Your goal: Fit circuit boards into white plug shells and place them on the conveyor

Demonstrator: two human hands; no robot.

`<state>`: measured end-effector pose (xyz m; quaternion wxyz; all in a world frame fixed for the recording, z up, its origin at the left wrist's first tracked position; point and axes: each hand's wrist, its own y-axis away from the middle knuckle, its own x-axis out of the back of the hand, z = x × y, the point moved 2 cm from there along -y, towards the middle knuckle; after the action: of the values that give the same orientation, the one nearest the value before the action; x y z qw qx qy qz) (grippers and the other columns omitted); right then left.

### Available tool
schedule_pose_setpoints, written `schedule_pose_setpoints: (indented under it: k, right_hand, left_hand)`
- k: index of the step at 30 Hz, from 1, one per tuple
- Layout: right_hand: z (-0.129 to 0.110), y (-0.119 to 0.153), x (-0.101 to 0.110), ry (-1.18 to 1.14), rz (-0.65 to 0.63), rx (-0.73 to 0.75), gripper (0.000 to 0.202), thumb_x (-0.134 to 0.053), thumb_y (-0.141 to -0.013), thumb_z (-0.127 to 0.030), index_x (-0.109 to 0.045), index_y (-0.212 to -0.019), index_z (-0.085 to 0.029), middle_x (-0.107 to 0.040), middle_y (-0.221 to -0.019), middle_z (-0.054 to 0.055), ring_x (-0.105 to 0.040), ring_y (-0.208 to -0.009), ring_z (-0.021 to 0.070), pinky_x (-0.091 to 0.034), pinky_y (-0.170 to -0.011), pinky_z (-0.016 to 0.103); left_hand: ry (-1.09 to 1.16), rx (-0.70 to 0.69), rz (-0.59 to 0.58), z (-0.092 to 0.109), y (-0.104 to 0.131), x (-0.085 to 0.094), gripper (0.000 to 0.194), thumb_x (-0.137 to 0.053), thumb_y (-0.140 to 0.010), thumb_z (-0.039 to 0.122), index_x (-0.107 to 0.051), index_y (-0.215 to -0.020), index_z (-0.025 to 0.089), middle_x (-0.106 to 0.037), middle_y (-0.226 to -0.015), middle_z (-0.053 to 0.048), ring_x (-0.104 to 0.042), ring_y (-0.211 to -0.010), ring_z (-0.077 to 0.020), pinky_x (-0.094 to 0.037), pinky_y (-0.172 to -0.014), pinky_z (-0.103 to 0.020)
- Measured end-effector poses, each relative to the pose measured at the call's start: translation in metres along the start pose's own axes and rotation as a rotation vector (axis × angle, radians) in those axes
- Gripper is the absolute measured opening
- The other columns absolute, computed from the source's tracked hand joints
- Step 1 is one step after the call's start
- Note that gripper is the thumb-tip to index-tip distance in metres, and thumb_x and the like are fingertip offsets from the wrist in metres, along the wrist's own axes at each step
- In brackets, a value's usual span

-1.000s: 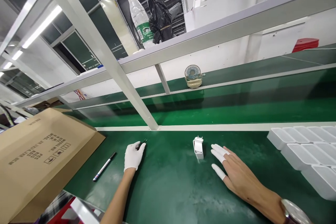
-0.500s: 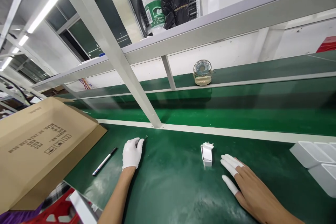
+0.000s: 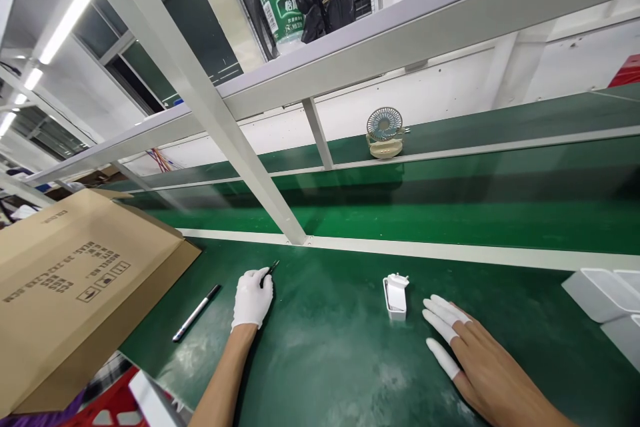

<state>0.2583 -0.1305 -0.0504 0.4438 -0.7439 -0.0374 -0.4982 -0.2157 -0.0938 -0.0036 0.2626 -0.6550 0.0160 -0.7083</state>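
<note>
My left hand (image 3: 253,298), in a white glove, is closed near the middle of the green bench top. From its thumb and forefinger pokes the thin dark tip of a pair of tweezers (image 3: 273,267); the fingers hide the rest. A black-and-white marker pen (image 3: 197,313) lies to the left of that hand. My right hand (image 3: 480,353) wears white finger cots and rests over the bench with its fingers stretched out, holding nothing. Just left of its fingertips, apart from them, stands a small open white case with a white plug-like piece (image 3: 397,295) in it.
An open cardboard box (image 3: 95,293) leans at the left edge. White plastic bins (image 3: 600,297) stand at the right. A slanted metal post (image 3: 250,153) rises from the bench's back strip. Behind runs a green conveyor belt (image 3: 450,220), with a small fan (image 3: 385,132) beyond it.
My left hand has turned slightly, and more of the tweezers shows past its fingers. The right hand stays outstretched by the white case. The view has shifted a little.
</note>
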Motion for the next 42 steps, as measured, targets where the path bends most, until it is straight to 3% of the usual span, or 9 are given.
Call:
schedule_pose_setpoints:
  k: [6, 12, 26, 35, 39, 42]
  right_hand:
    - [-0.001, 0.001, -0.004, 0.007, -0.038, 0.008, 0.03, -0.047, -0.098, -0.026, -0.064, -0.121, -0.015, -0.066, -0.128, 0.016, -0.06, -0.125, 0.0337, -0.056, -0.097, 0.05]
    - [-0.001, 0.0, -0.004, -0.002, -0.014, 0.027, 0.023, -0.05, -0.099, -0.024, -0.067, -0.11, -0.014, -0.068, -0.123, 0.017, -0.06, -0.125, 0.0312, -0.049, -0.108, 0.05]
    - [-0.003, 0.002, -0.005, -0.095, -0.014, -0.025, 0.025, -0.048, -0.1, -0.017, -0.065, -0.117, -0.016, -0.064, -0.132, 0.015, -0.054, -0.133, 0.032, -0.053, -0.105, 0.049]
    - [-0.005, -0.002, -0.001, -0.099, 0.018, -0.04, 0.025, -0.047, -0.097, -0.014, -0.066, -0.114, -0.016, -0.066, -0.125, 0.015, -0.06, -0.126, 0.0314, -0.057, -0.099, 0.049]
    - [-0.006, -0.003, -0.001, -0.114, 0.019, -0.051, 0.024, -0.048, -0.097, -0.013, -0.066, -0.113, -0.015, -0.068, -0.121, 0.015, -0.058, -0.128, 0.03, -0.053, -0.104, 0.049]
    - [-0.007, -0.006, 0.001, -0.106, 0.03, -0.05, 0.025, -0.046, -0.096, -0.013, -0.067, -0.109, -0.014, -0.07, -0.115, 0.015, -0.061, -0.124, 0.0299, -0.054, -0.103, 0.048]
  left_hand:
    - [0.048, -0.059, -0.017, 0.001, 0.0, -0.003, 0.036, -0.048, -0.089, 0.035, -0.075, -0.106, 0.019, -0.069, -0.106, -0.011, -0.062, -0.103, -0.0281, -0.047, -0.097, -0.037]
    - [0.068, -0.048, -0.018, -0.001, 0.0, -0.005, 0.036, -0.049, -0.089, 0.037, -0.075, -0.106, 0.019, -0.069, -0.105, -0.01, -0.064, -0.1, -0.027, -0.05, -0.093, -0.036]
    - [0.072, 0.002, 0.038, 0.005, 0.003, -0.002, 0.043, -0.052, -0.08, 0.032, -0.07, -0.114, 0.012, -0.068, -0.107, -0.016, -0.064, -0.102, -0.0302, -0.05, -0.097, -0.04]
    - [0.095, -0.032, 0.026, 0.011, 0.003, 0.007, 0.031, -0.051, -0.082, 0.028, -0.073, -0.101, 0.019, -0.072, -0.105, -0.012, -0.065, -0.103, -0.029, -0.049, -0.1, -0.039]
    - [0.1, -0.025, 0.17, 0.022, 0.009, 0.023, 0.042, -0.05, -0.087, 0.039, -0.067, -0.116, 0.014, -0.065, -0.116, -0.018, -0.06, -0.112, -0.0316, -0.044, -0.106, -0.045]
    - [0.197, -0.143, 0.239, 0.054, 0.022, 0.036, 0.046, -0.053, -0.088, 0.046, -0.064, -0.12, 0.014, -0.061, -0.12, -0.018, -0.06, -0.107, -0.0284, -0.046, -0.104, -0.043]
